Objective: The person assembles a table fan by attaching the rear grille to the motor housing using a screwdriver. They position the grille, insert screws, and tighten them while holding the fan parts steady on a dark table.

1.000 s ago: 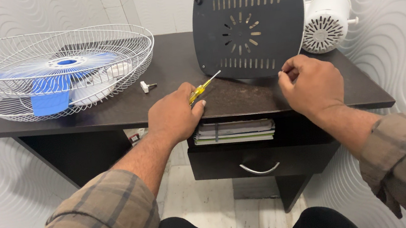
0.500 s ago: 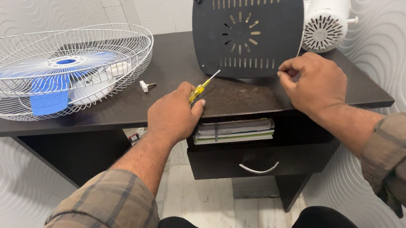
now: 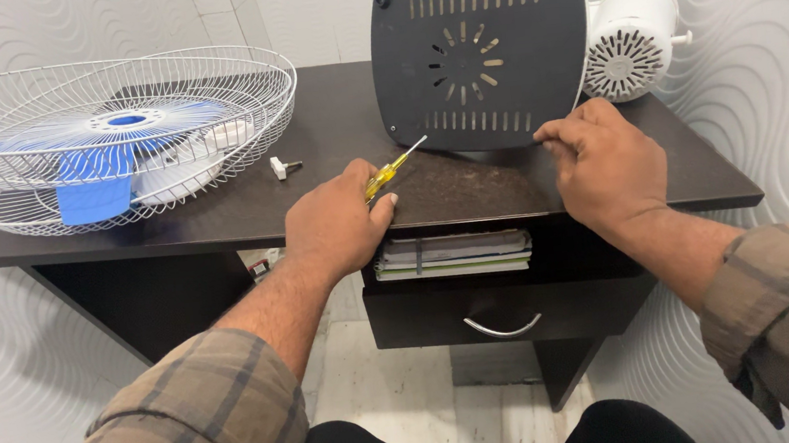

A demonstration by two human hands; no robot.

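Left hand (image 3: 334, 226) grips slim, light yellow screwdriver (image 3: 388, 173); right hand (image 3: 604, 165) curls at rigid grey base plate (image 3: 479, 51) corner, pinch unclear.

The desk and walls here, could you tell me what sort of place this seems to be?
Probably a home or small office room used for fan repair: a dark desk with a drawer, patterned white walls, and fan guards lying on the desk.

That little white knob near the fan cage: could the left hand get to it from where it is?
Probably yes. The knob lies alone on bare desk, just left of the left hand, with nothing between. But that hand already grips a screwdriver, so picking it up could be awkward.
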